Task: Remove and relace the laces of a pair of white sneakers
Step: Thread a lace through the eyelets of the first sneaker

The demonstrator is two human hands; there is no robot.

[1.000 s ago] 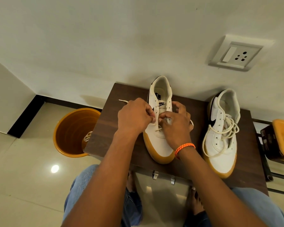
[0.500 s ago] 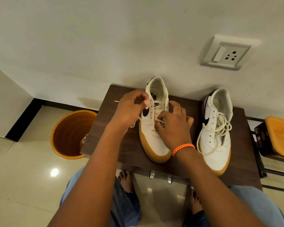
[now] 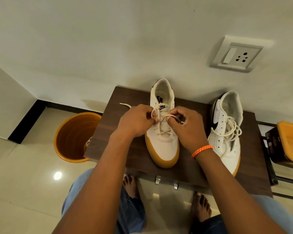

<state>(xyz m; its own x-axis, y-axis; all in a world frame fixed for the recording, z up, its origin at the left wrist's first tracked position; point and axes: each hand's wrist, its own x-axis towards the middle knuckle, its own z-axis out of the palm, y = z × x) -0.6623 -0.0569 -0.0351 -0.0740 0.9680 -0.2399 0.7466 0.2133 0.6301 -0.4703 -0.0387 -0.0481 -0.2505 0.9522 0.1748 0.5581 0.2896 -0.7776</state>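
Dark wooden table (image 3: pixel 112 132) against wall | my left hand (image 3: pixel 135 122) and right hand (image 3: pixel 188 127) each pinch cream lace (image 3: pixel 169 117) loops over white gum-soled sneaker (image 3: pixel 162 146) | second sneaker (image 3: pixel 225 132) unlaced beside.

Bare forearms, no sleeves in sight. Left hand (image 3: pixel 135 121) without ring, watch or band. Right hand (image 3: pixel 188 127) likewise ringless, but with a braided cord bracelet (image 3: pixel 202 150) at the wrist: bright orange, woven in a tight plait, thin, snug against the wrist. Light blue denim jeans (image 3: pixel 78 191) on both legs, faded over the knees, darker blue toward the hems (image 3: pixel 132 211), cloth gathered in folds near the ankles. Bare feet (image 3: pixel 130 184), no socks or shoes, toes visible on both.
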